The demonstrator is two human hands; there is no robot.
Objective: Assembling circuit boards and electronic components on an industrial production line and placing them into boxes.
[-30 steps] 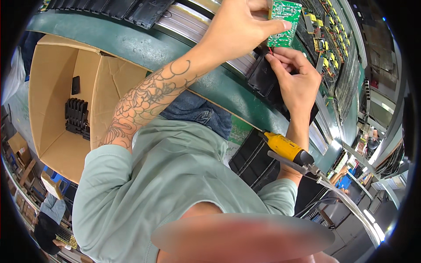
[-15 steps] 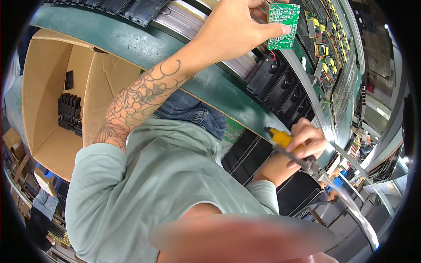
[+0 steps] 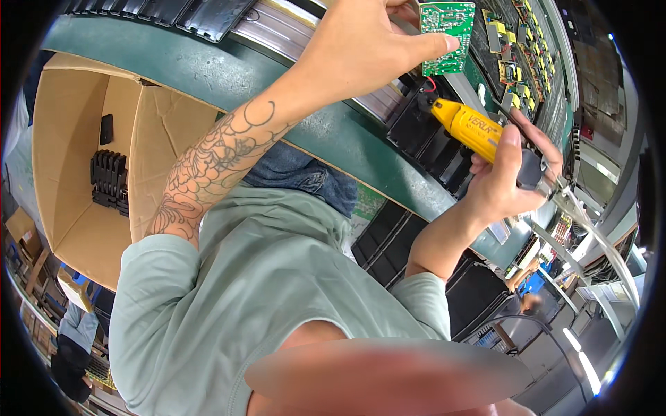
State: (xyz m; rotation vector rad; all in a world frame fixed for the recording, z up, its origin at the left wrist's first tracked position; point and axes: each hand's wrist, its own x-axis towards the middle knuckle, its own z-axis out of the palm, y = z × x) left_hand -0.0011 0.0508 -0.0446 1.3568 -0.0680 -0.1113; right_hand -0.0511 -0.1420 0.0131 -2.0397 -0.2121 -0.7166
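Dark printed lettering runs along the smooth plastic barrel of one yellow power tool, gripped by the bent fingers of the right hand; a pale hose trails from its rear, and its narrow nose points at the black cases, close to one red wire. Whether nose and case touch cannot be told from here. The left hand grasps one green circuit board, rectangular and speckled with silvery solder, thumb flat on its face, above the near end of the case row. Further right lie many boards with yellow parts, too small and crowded to count. The desk is glossy green, scuffed in places. To the person's left stands one open box of plain brown cardboard, holding a ribbed black stack and one flat black piece.
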